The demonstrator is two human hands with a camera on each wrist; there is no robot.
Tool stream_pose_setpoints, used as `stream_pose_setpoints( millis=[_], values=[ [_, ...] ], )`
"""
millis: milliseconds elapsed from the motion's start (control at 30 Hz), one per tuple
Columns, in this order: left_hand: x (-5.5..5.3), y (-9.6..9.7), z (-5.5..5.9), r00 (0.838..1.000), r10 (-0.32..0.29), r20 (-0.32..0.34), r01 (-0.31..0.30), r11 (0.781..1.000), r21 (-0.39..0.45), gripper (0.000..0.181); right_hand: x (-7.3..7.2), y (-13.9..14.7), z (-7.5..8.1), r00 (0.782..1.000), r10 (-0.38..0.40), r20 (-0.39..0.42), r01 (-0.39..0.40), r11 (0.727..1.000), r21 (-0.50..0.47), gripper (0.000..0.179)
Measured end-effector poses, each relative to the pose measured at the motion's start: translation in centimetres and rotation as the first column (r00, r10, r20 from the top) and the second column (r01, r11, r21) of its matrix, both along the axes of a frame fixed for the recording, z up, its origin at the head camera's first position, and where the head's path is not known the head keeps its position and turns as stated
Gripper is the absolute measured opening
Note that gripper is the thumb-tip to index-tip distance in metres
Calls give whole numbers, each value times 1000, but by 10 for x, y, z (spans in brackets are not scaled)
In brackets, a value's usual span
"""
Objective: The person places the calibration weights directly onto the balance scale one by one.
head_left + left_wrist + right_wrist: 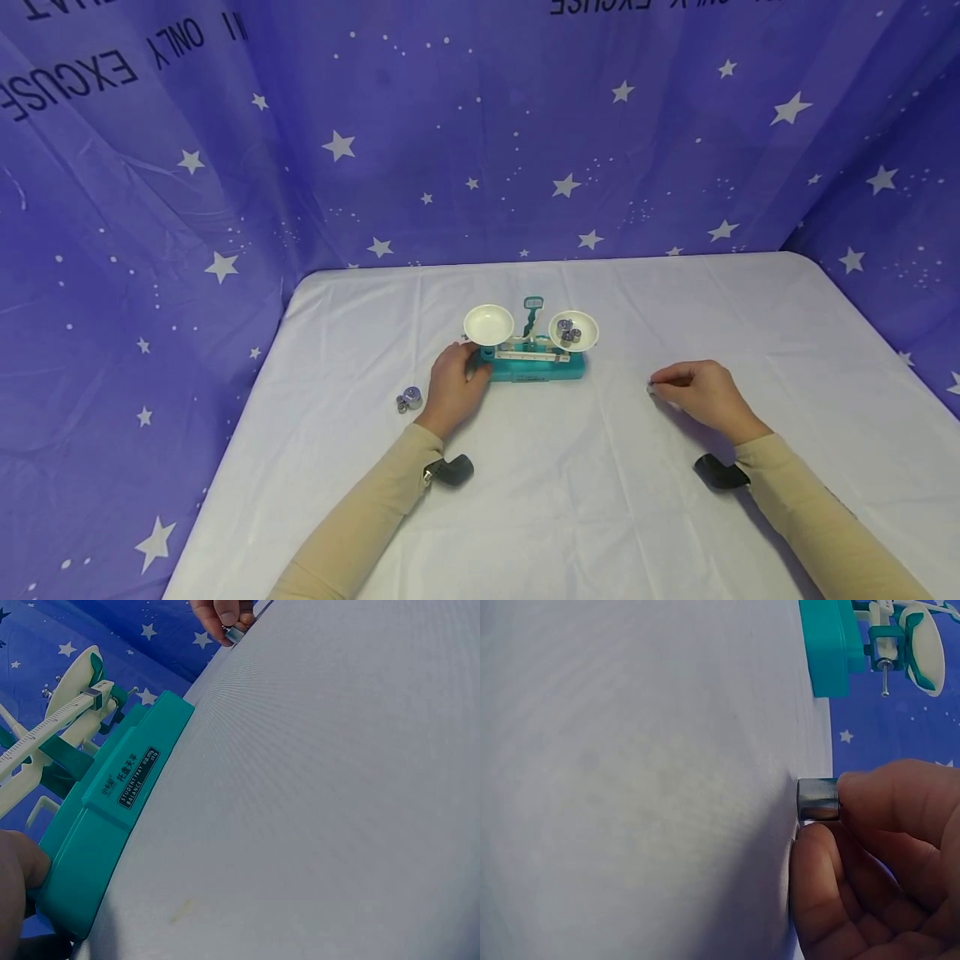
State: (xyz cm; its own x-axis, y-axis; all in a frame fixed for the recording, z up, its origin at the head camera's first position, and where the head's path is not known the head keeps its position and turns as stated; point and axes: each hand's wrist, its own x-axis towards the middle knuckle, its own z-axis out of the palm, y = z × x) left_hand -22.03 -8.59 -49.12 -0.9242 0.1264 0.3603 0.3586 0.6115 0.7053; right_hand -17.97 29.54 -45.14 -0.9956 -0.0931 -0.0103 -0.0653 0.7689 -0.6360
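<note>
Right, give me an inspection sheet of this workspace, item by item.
Surface: table under a creased white cloth.
Job's things: teal balance scale; left pan bare, right pan holds several metal weights; small metal weight pinched against the cloth.
Clutter: loose weights beside the left hand.
Hands: left hand grips the scale's base end; right hand pinches the small metal weight.
Cables: nothing seen; black wrist mounts only.
Surroundings: purple star-print backdrop.

white tablecloth (570, 500), starry purple backdrop (450, 142)
</note>
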Motion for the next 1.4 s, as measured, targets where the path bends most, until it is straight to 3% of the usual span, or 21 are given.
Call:
stream_pose_setpoints(
  millis=[300, 500, 867, 1200, 1400],
  values=[
    [0, 0, 0, 1000, 3, 3, -3, 1000, 0, 36, -2, 1, -2, 1000, 6, -23, -6, 1000, 1, 15],
    [-1, 0, -1, 1000, 0, -5, 0, 1000, 2, 36, -3, 0, -1, 996, 7, -88, -9, 999, -33, 12],
    [0, 1, 1, 1000, -15, 23, 14, 1000, 4, 37, -6, -5, 6, 973, -80, -216, 57, 992, -111, 7],
    [0, 0, 0, 1000, -4, -11, 4, 1000, 0, 36, -9, -11, 23, 977, -109, -185, 81, 984, -157, 9],
    [0, -1, 1, 1000, -7, 3, 7, 1000, 5, 36, -17, -19, 37, 981, -77, -176, 43, 982, -186, 14]
  ],
)
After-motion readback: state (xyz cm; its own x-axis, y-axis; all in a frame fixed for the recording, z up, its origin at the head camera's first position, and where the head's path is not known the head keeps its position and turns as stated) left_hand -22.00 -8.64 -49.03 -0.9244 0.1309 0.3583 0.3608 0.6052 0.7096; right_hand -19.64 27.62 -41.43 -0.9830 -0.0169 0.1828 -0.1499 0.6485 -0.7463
